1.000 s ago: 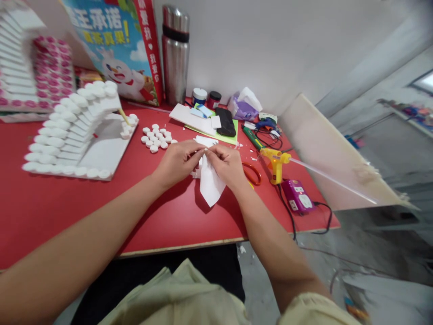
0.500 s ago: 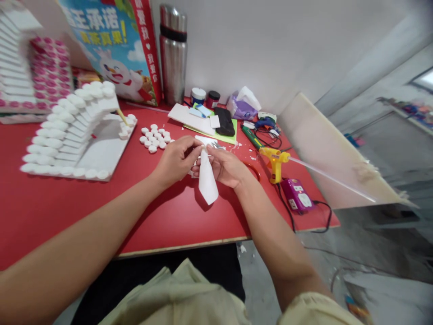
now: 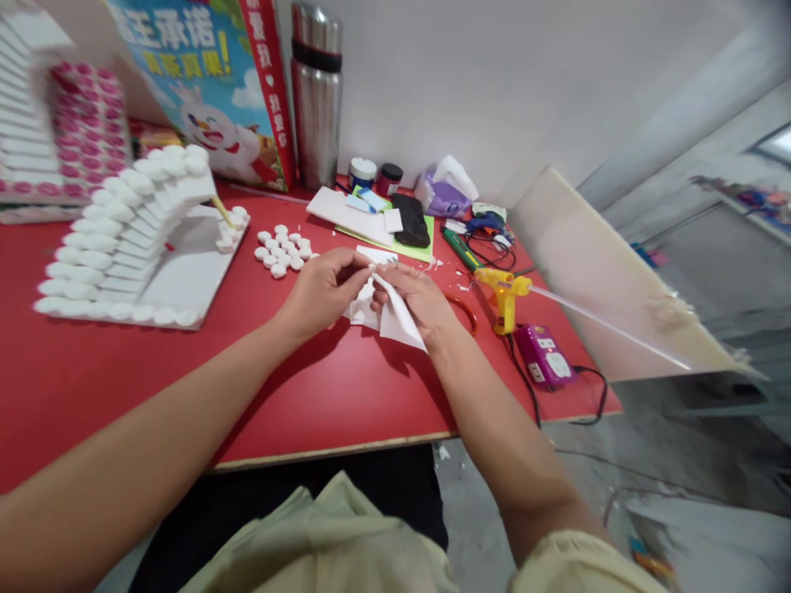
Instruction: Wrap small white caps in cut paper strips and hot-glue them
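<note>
Over the red table (image 3: 309, 403), my left hand (image 3: 321, 288) and my right hand (image 3: 423, 301) meet with fingertips pinched together. Between them is one end of a white paper strip (image 3: 401, 319), which looks rolled or twisted at the tips. Its loose end slants down to the right beneath my right palm. More white paper (image 3: 363, 311) lies under the hands. Left of my left hand is a cluster of white rounded discs (image 3: 278, 251). An orange scissors handle (image 3: 466, 311) shows beside my right wrist, its blades hidden.
At left stands a white stair model (image 3: 129, 255) edged with discs. A steel flask (image 3: 317, 107) and printed bag (image 3: 216, 99) are behind. Foam board pieces (image 3: 346, 216) lie at the back. On the right are a yellow glue gun (image 3: 505, 296) and purple power box (image 3: 545, 358).
The paper strip's loose end has swung from hanging straight down to slanting right, against my right hand. Both hands stay at nearly the same place, still pinching.
</note>
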